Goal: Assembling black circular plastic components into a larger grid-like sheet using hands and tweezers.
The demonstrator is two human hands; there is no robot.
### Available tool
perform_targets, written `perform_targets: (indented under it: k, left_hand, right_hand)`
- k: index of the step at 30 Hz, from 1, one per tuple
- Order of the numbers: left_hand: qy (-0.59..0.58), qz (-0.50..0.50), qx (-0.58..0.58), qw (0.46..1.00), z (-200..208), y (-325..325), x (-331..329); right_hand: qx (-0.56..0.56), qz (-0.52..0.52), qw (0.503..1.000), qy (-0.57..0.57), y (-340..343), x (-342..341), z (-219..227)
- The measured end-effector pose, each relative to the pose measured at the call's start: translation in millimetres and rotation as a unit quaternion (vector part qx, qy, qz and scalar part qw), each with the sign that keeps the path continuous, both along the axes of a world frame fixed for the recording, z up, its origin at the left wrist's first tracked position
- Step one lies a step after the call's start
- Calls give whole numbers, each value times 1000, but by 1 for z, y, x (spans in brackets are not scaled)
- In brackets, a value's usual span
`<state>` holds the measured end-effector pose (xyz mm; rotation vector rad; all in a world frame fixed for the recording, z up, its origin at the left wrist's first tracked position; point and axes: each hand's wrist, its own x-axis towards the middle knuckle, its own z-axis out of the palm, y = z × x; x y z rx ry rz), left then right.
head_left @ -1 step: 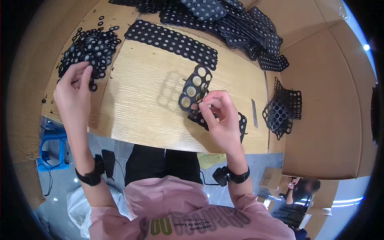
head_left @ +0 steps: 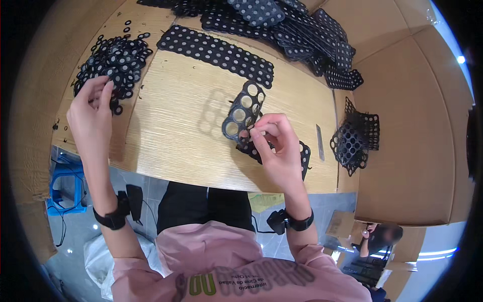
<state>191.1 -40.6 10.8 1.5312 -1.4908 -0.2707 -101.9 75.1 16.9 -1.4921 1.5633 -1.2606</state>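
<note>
My right hand (head_left: 280,146) pinches the edge of a black perforated sheet (head_left: 238,116) with large round holes, holding it tilted up above the table. Under that hand, a black sheet (head_left: 305,160) with filled holes lies partly hidden. At the left, my left hand (head_left: 92,110) is over the near side of a heap of small black rings (head_left: 113,60). Its thumb and forefinger are pinched close together. Whether a ring is between them is too small to tell.
A long black sheet with pale dots (head_left: 216,53) lies across the table. Behind it are stacked dotted sheets (head_left: 297,38). To the right are a thin metal blade (head_left: 320,142) and black mesh pieces (head_left: 352,141). Cardboard walls (head_left: 407,126) border the table. Another person (head_left: 380,239) sits beyond.
My left hand has drawn slightly down and left at the ring heap. The raised end of the perforated sheet has tipped slightly left; my right hand keeps its place.
</note>
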Motion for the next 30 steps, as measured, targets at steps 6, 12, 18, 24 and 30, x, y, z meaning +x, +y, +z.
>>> perform_targets:
  k: [6, 12, 18, 24, 30]
  left_hand:
    - [-91, 13, -107, 990, 0, 14, -31]
    - [70, -300, -120, 944, 9, 88, -113]
    - [136, -282, -26, 949, -15, 88, -134]
    - [176, -279, 15, 944, -18, 87, -132]
    - [182, -265, 19, 947, -10, 90, -129]
  right_hand:
    - [5, -7, 1000, -6, -7, 11, 2]
    - [9, -26, 999, -36, -13, 23, 3]
    - [19, -6, 999, -38, -13, 25, 3]
    - [35, 56, 997, -44, -7, 18, 7]
    - [66, 73, 994, -56, -4, 18, 13]
